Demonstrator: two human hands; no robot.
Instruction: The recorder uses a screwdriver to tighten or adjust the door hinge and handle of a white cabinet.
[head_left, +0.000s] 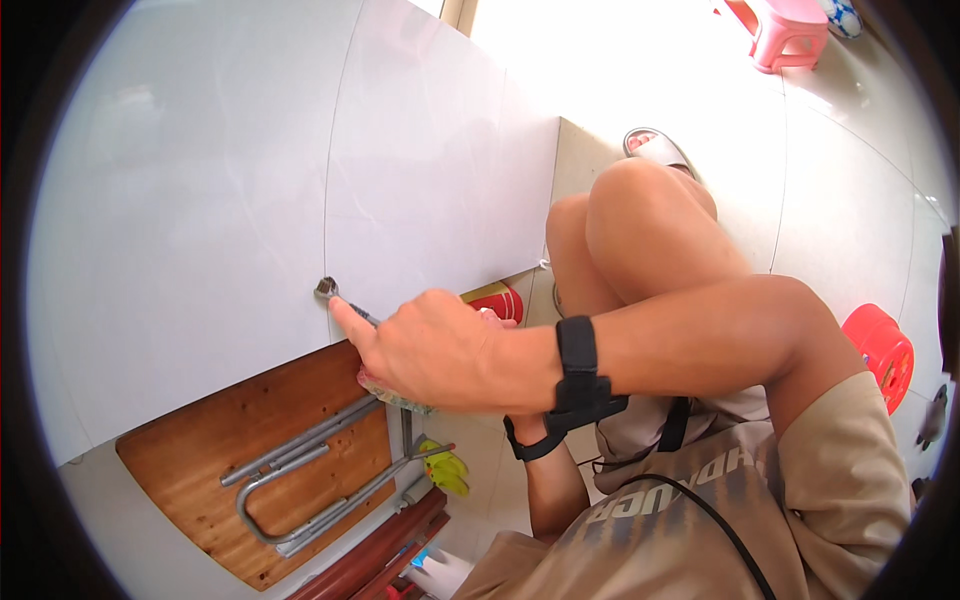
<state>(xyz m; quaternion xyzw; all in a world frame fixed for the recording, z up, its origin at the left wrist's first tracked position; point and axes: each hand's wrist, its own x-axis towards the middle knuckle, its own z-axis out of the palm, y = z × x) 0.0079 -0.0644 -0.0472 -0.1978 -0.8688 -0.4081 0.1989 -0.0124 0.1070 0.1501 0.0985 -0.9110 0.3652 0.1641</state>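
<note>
Evidently right hand (435, 345) curls grip round ring-ended metal tool (363, 314), ring against white surface (210, 200). Left hand (507, 322) mostly hidden, grip untellable. Nearby, red-and-yellow cylindrical container (506, 300), contents hidden.

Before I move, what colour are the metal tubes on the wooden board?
The metal tubes are silvery grey, best seen in the head view.

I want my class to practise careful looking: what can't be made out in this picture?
In the head view:
Left hand: mostly hidden behind the right hand.
Metal tool: its rear end is hidden by the right hand.
Patterned item: largely covered by the right hand.
Pink stool: cut off by the upper edge.
</note>
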